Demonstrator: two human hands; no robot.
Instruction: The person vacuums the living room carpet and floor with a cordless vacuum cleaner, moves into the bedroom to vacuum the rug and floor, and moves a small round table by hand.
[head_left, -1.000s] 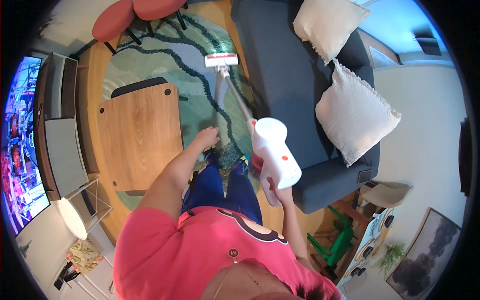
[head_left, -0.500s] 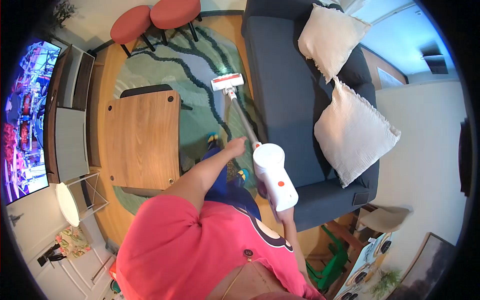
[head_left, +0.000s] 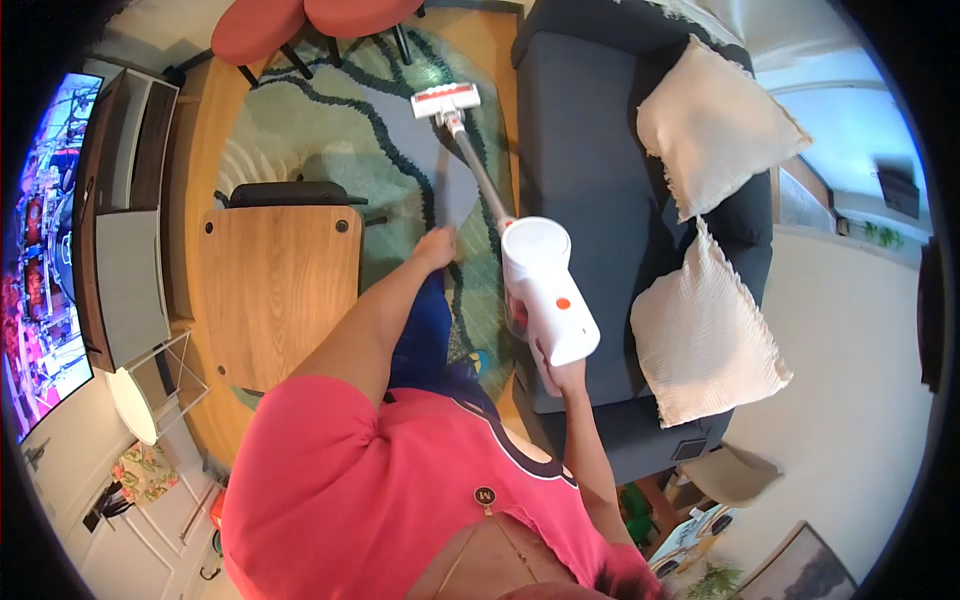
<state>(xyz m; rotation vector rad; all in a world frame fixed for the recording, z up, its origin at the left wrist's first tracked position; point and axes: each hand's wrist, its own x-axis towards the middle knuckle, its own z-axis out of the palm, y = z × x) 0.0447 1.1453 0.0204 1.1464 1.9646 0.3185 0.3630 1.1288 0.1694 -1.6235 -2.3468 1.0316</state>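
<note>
While right hand (head_left: 565, 376) has fingers clamped on white-and-red plastic stick vacuum (head_left: 545, 285) near dark-grey fabric sofa (head_left: 575, 150), left hand (head_left: 436, 248) hangs farther from sofa; its fingers, can't tell.

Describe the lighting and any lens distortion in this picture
Head view: wide-angle distortion, the television bowed, the corners black; same head view: a bright patch on the rug just beyond the floor head of the stick vacuum; also in the head view, shadow on the sofa beside the throw pillows.
</note>
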